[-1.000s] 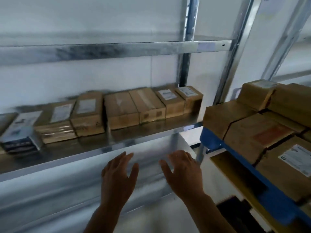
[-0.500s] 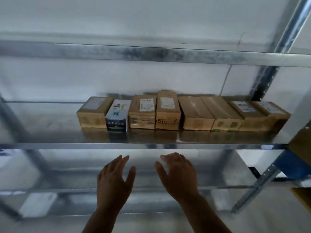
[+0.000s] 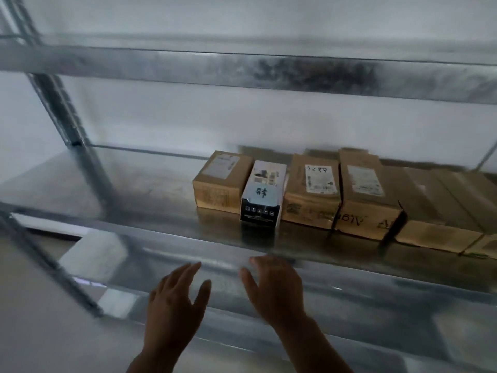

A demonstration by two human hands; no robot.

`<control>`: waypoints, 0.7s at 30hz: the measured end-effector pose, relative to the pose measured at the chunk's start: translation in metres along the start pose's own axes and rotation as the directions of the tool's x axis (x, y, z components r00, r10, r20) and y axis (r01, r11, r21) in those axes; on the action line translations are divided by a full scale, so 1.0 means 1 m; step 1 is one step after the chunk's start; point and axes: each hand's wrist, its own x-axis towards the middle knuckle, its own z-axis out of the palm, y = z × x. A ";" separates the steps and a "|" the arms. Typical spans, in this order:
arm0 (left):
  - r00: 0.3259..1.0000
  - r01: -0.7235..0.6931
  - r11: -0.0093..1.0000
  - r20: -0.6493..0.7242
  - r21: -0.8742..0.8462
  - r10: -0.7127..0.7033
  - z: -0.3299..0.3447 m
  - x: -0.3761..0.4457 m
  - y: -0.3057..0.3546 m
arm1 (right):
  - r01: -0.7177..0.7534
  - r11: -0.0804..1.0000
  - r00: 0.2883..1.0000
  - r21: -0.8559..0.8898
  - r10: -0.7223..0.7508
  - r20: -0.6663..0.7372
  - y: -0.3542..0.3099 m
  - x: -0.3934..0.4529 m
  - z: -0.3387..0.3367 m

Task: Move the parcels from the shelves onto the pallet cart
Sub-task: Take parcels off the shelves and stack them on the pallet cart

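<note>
A row of brown cardboard parcels stands on the middle metal shelf (image 3: 150, 219). The leftmost brown parcel (image 3: 219, 183) sits beside a white and black printed box (image 3: 263, 196). Right of that stand a labelled parcel (image 3: 313, 191), a taller one (image 3: 367, 197) and more brown parcels (image 3: 441, 211) running off the right edge. My left hand (image 3: 174, 305) and my right hand (image 3: 274, 289) are raised side by side below the shelf's front edge, fingers straight and spread, holding nothing. The pallet cart is out of view.
An upper shelf beam (image 3: 242, 71) crosses above the parcels. A slanted steel upright (image 3: 67, 114) stands at the left, with a second post (image 3: 48, 267) nearer me. A lower shelf (image 3: 376, 319) lies behind my hands. The left part of the middle shelf is bare metal.
The view has swung left: the pallet cart with its boxes has left the frame and the parcel row now sits right of centre. Both hands stay open and have risen toward the shelf edge.
</note>
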 end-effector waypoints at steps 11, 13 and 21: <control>0.996 -0.090 0.995 -0.010 0.039 0.091 -0.016 0.155 -0.042 | -0.165 0.977 0.975 -0.138 0.141 -0.171 0.002 0.149 0.013; 0.997 -0.078 0.997 0.009 0.029 0.078 -0.015 0.181 -0.044 | -0.202 0.966 0.968 -0.163 0.172 -0.180 0.000 0.169 0.015; 0.949 -0.139 0.989 0.278 -0.045 0.146 -0.007 0.271 -0.052 | -0.365 0.880 0.931 -0.304 0.341 -0.129 -0.014 0.212 0.041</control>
